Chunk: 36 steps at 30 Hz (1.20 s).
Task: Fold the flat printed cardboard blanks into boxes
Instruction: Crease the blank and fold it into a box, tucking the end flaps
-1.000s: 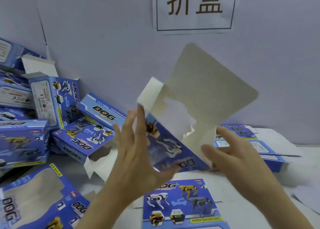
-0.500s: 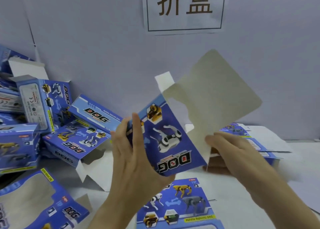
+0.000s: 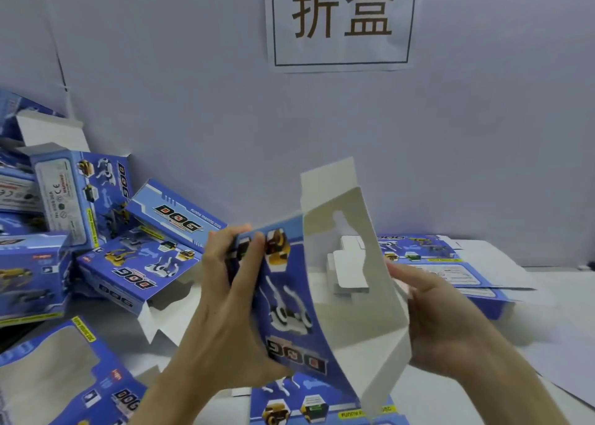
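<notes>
Closest to the camera, right under both grips, another flat blank [image 3: 299, 407] lies printed side up on the table [image 3: 428, 395]. My guess is it's parked there so it can be grabbed next without reaching.

Above it is the blank being worked [image 3: 291, 299], held up off the table between the two hands. The left hand [image 3: 231, 312] has its fingers curled over the far edge of the blue printed panel and the thumb at the bottom, so it's a proper closed grip. The right hand [image 3: 447, 325] is clamped on the grey unprinted side. Most of its fingers are hidden behind the card, so I can't tell exactly how they sit.

The panel bows between the hands and the grey side stands up at an angle. To me that looks like the hands are squeezing toward each other to pop the sleeve open along its creases. I'd say this box is at an early stage, with the end flaps not tucked yet.

Just beyond the right hand sits a stack of flat blanks [image 3: 457, 263], presumably the supply. Out past the left hand is a heap of folded boxes [image 3: 138, 263], probably the done pile. Farthest back, a sign [image 3: 341, 22] hangs on the wall above everything.
</notes>
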{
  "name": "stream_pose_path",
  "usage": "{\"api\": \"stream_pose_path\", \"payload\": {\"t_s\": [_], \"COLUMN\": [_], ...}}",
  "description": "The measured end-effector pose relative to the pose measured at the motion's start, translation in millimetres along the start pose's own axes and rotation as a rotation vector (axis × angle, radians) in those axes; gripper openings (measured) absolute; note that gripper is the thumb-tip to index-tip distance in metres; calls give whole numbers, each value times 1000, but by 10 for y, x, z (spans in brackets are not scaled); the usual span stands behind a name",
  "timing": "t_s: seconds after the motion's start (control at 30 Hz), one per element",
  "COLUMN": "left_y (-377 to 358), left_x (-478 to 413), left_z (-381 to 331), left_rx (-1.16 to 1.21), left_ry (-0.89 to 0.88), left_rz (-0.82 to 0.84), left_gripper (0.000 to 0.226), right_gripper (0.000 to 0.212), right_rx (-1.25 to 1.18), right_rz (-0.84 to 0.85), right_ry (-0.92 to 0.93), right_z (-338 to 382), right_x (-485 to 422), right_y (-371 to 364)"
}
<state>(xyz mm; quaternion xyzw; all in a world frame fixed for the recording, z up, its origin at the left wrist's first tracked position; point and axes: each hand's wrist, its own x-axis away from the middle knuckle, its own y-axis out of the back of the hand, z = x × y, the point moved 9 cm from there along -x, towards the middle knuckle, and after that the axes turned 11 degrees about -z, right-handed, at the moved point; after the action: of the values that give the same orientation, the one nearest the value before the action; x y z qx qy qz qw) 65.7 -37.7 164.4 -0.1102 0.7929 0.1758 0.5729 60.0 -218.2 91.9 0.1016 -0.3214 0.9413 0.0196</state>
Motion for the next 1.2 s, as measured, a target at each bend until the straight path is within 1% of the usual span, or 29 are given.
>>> {"api": "stream_pose_path", "payload": {"t_s": [0.03, 0.07, 0.1, 0.13, 0.2, 0.27, 0.33, 0.43, 0.5, 0.53, 0.57, 0.6, 0.63, 0.7, 0.77, 0.83, 0.9, 0.97, 1.03, 1.07, 1.13, 1.2], "left_y": [-42, -38, -34, -28, -54, -84, -100, -105, -130, -146, -165, -184, -201, -222, -213, -183, -159, -160, -188, -202, -211, -199], "left_x": [118, 160, 167, 161, 156, 181, 192, 182, 190, 189, 188, 196, 203, 227, 236, 219, 204, 198, 207, 216, 224, 213], "left_z": [13, 16, 55, 68, 59, 60, 42, 4, -31, -56, -75, -79, -80, -73, -64, -68, -86, -121, -162, -178, -169, -118], "left_rx": [-54, -80, -96, -85, -70, -51, -67, -98, -125, -156, -200, -242, -277, -319, -327, -336, -318, -256, -243, -250, -254, -259], "left_ry": [-131, -149, -132, -114, -70, -46, -44, -39, -34, -50, -69, -94, -121, -179, -214, -239, -255, -243, -251, -260, -264, -245], "left_rz": [66, 115, 124, 110, 118, 126, 154, 190, 201, 199, 200, 199, 199, 210, 212, 196, 185, 192, 201, 202, 201, 212], "left_gripper": [104, 115, 117, 116, 117, 118, 118, 119, 119, 118, 117, 116, 115, 114, 112, 109, 109, 111, 112, 111, 110, 110], "right_gripper": [41, 41, 40, 34, 23, 26, 27, 32, 32, 30, 28, 24, 19, 22, 19, 16, 20, 23, 15, 10, 15, 17], "right_rx": [33, 55, 73, 115, 224, 301, 327, 462, 594, 607, 577, 490, 367, 157, 136, 164, 234, 246, 210, 208, 234, 246], "right_rz": [-81, -179, -271, -347, -414, -446, -491, -596, -675, -692, -684, -652, -582, -414, -359, -337, -309, -375, -462, -479, -462, -444], "right_ry": [81, 223, 408, 582, 848, 986, 1102, 1338, 1445, 1469, 1455, 1394, 1287, 998, 830, 721, 697, 728, 738, 737, 754, 821], "right_z": [108, 271, 474, 654, 856, 928, 976, 991, 957, 945, 945, 954, 955, 903, 862, 824, 792, 797, 804, 810, 831, 852], "right_x": [2, 30, 68, 157, 348, 452, 527, 697, 751, 768, 764, 733, 666, 476, 379, 328, 291, 299, 318, 327, 350, 391], "right_y": [106, 218, 340, 403, 410, 390, 390, 331, 291, 275, 288, 324, 357, 372, 383, 383, 360, 404, 499, 510, 473, 416]}}
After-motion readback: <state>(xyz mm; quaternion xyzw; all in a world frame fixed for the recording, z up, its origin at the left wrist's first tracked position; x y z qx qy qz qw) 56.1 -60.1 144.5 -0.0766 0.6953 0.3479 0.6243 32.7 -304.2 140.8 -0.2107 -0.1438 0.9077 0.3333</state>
